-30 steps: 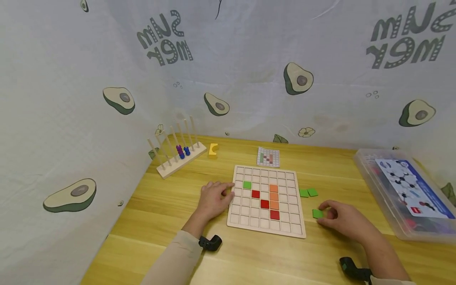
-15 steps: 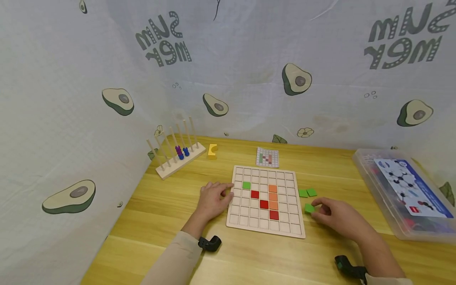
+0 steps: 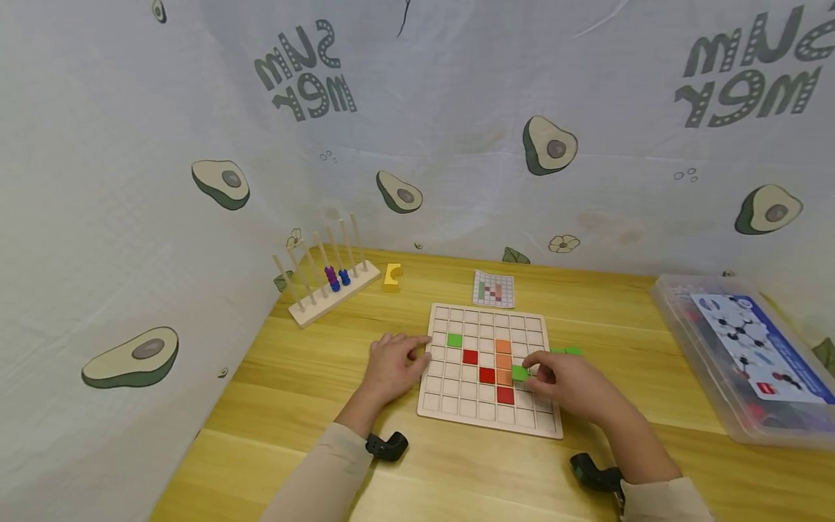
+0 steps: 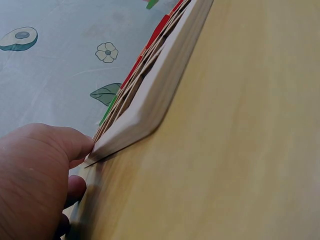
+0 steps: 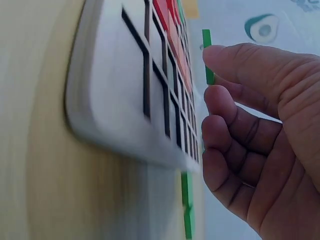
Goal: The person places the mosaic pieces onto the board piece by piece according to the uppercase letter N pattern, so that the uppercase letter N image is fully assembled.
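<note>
My right hand [image 3: 569, 384] pinches a green square tile [image 3: 520, 373] between thumb and fingertips. In the right wrist view the tile [image 5: 208, 57] stands out past the thumb, above the gridded wooden board [image 3: 450, 406]. On the board lie another green tile [image 3: 454, 340], several red tiles [image 3: 470, 357] and a column of orange tiles [image 3: 503, 347]. My left hand [image 3: 391, 368] rests on the table with index finger and thumb at the board's left edge. In the left wrist view, the thumb [image 4: 75, 142] touches the board's corner.
Beyond the board lies a small pattern card [image 3: 493, 290]. A pegged wooden stand [image 3: 313, 313] with beads and a yellow block [image 3: 391, 277] are at the back left. Loose green tiles [image 3: 574, 351] lie partly behind my right hand. A clear plastic box [image 3: 698, 377] stands at the right.
My right hand has pinched the green tile from the table right of the board and moved left with it over the board. The left hand stays at the board's edge.
</note>
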Motion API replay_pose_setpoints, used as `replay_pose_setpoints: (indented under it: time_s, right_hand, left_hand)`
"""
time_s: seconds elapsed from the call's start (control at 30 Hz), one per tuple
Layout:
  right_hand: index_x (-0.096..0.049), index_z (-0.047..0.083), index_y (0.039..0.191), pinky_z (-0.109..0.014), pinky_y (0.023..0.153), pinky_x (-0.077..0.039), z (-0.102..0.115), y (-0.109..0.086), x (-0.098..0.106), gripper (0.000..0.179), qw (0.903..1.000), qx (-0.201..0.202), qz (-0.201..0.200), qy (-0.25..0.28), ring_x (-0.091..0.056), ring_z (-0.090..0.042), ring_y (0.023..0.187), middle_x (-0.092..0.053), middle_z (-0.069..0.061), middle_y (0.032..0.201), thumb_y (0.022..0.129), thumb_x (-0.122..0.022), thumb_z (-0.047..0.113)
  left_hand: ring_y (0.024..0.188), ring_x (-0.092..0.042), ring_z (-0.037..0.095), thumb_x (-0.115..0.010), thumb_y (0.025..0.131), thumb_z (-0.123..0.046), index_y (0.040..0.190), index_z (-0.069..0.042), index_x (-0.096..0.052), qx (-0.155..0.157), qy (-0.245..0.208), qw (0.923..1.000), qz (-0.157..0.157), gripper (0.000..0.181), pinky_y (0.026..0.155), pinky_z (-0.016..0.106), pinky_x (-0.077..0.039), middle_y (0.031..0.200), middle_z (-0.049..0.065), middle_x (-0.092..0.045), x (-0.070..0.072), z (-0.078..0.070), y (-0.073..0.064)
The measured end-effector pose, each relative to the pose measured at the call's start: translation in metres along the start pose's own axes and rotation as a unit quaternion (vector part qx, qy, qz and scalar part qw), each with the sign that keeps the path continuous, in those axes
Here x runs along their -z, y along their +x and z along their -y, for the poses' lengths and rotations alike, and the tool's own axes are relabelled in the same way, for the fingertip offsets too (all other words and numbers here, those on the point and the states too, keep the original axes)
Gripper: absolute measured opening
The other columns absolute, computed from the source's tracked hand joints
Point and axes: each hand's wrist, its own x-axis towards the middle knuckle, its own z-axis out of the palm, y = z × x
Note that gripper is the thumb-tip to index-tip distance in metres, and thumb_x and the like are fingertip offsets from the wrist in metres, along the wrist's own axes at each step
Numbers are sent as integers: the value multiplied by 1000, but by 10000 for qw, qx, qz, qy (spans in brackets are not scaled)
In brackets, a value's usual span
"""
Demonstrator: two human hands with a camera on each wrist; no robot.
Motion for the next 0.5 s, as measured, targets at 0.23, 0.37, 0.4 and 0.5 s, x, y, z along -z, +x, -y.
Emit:
replay_pose_setpoints:
  time_s: [0.23,0.37,0.4,0.5]
  right_hand:
    - [-71,13,110,-25,60,-38,18,19,-20,19,9991,355,16,234,-46,-9,66,-53,6,73,93,-72,23]
    - [-71,13,110,-24,59,-38,27,28,-29,20,9983,553,-14,198,-45,-7,63,-53,8,70,93,-74,22]
    - [-71,13,110,-24,59,-39,29,30,-31,20,9983,560,-25,174,-46,-7,62,-53,8,70,93,-74,22]
    - [-72,13,113,-24,58,-39,36,36,-34,22,9984,524,-39,184,-46,-8,60,-54,7,70,93,-74,24]
  left_hand:
    - [79,-43,11,-65,98,-37,129,-27,-71,48,-1,10000,1,33,78,32,-28,82,-10,-59,0,0,1]
    - [79,-43,11,-65,98,-37,129,-28,-71,51,11,10000,23,33,78,32,-28,81,-11,-58,-1,1,2]
    - [79,-43,11,-65,98,-37,129,-28,-71,48,10,10000,30,33,78,32,-28,81,-11,-58,-1,1,2]
    - [79,-42,12,-65,98,-38,130,-28,-71,48,31,10000,49,34,78,32,-28,81,-11,-58,-1,2,2]
